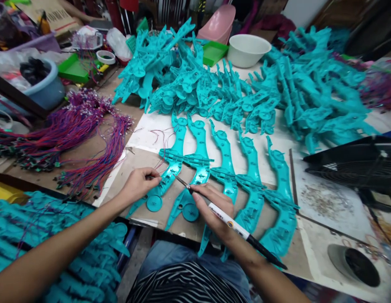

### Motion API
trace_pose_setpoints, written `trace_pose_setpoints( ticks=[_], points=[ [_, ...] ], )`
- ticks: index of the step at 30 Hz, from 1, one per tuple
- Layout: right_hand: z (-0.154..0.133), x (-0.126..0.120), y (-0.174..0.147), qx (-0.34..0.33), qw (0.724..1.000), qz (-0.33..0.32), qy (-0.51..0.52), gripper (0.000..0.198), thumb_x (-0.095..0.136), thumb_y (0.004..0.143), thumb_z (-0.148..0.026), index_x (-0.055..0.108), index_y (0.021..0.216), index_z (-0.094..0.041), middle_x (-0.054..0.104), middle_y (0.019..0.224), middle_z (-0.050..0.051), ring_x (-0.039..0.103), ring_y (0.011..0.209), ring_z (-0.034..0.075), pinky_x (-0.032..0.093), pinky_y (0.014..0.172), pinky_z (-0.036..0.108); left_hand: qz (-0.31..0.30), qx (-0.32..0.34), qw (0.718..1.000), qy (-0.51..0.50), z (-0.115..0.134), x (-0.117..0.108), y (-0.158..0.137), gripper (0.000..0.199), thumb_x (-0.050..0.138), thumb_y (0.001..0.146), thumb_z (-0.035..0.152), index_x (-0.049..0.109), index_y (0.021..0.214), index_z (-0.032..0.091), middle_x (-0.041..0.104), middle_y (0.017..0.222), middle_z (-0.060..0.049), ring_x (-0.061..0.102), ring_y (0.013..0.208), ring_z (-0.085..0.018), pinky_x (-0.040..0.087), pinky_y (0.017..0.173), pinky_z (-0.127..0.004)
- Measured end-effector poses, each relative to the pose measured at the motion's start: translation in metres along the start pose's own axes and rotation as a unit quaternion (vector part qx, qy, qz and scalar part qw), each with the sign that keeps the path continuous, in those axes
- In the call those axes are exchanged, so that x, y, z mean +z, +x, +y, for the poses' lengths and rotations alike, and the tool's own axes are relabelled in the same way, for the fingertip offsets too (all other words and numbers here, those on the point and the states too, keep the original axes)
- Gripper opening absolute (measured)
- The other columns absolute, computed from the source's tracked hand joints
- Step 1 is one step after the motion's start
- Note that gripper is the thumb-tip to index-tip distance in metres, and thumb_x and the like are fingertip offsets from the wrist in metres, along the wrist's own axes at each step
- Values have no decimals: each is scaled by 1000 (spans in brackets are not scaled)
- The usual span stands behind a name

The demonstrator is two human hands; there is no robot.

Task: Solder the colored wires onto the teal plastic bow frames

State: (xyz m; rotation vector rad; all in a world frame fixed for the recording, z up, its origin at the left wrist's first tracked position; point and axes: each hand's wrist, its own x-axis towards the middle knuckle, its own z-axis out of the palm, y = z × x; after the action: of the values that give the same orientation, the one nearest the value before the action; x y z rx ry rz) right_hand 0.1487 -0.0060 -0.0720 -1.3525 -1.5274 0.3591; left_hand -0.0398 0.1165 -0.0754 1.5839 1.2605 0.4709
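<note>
My right hand (216, 204) grips a soldering iron (227, 219) with a white handle and black cord end, held like a pen. Its metal tip points up and left, close to the middle of the leftmost teal plastic bow-shaped part (170, 173). My left hand (139, 184) is closed in a pinch at the left edge of that same part; whatever lies between the fingertips is too small to make out. Thin red and purple wires (164, 142) run over this part's upper end. Several similar teal parts (223, 153) lie in a row to the right.
Piles of teal parts (189, 78) stand behind the row, and more (56, 240) lie at lower left. Bundled wires (88, 113) cover the left side. A black fan (350, 164), a metal cup (353, 265) and a white bowl (248, 49) are to the right and back.
</note>
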Motion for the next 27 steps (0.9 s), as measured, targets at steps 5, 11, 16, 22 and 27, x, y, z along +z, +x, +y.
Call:
trace_pose_setpoints(
  ticks=[5, 11, 16, 22, 27],
  points=[
    [6, 3, -1, 5, 1000, 11, 1, 14, 58, 87, -15, 69, 93, -21, 73, 84, 3, 69, 76, 14, 56, 70, 26, 6, 7, 999, 43, 9, 13, 3, 11, 61, 65, 23, 69, 67, 14, 66, 62, 0, 56, 60, -13, 40, 57, -22],
    [8, 6, -3, 18, 1000, 1, 20, 14, 57, 89, -17, 69, 94, -20, 73, 84, 4, 69, 75, 14, 56, 69, 26, 26, 22, 991, 132, 12, 19, 5, 11, 60, 67, 20, 69, 68, 14, 67, 64, -1, 57, 61, -14, 37, 57, -22],
    [10, 7, -3, 28, 999, -15, 36, 15, 57, 90, -20, 70, 97, -21, 73, 87, 4, 68, 76, 14, 55, 71, 27, 16, 38, 988, 150, 10, 17, 6, 13, 58, 67, 23, 68, 68, 15, 68, 64, -1, 57, 60, -14, 36, 55, -22],
    [11, 8, -4, 28, 998, -30, 44, 15, 56, 91, -22, 70, 97, -21, 72, 85, 4, 68, 76, 14, 54, 69, 27, 13, 44, 988, 146, 8, 18, 9, 13, 58, 67, 24, 68, 67, 15, 68, 63, -1, 58, 60, -15, 37, 56, -23],
    [11, 8, -3, 24, 998, -31, 43, 16, 56, 91, -20, 70, 98, -20, 71, 83, 4, 67, 75, 13, 54, 67, 26, 6, 38, 988, 148, 11, 17, 9, 12, 58, 68, 22, 68, 67, 15, 67, 62, 0, 57, 60, -14, 36, 56, -23]
  ],
)
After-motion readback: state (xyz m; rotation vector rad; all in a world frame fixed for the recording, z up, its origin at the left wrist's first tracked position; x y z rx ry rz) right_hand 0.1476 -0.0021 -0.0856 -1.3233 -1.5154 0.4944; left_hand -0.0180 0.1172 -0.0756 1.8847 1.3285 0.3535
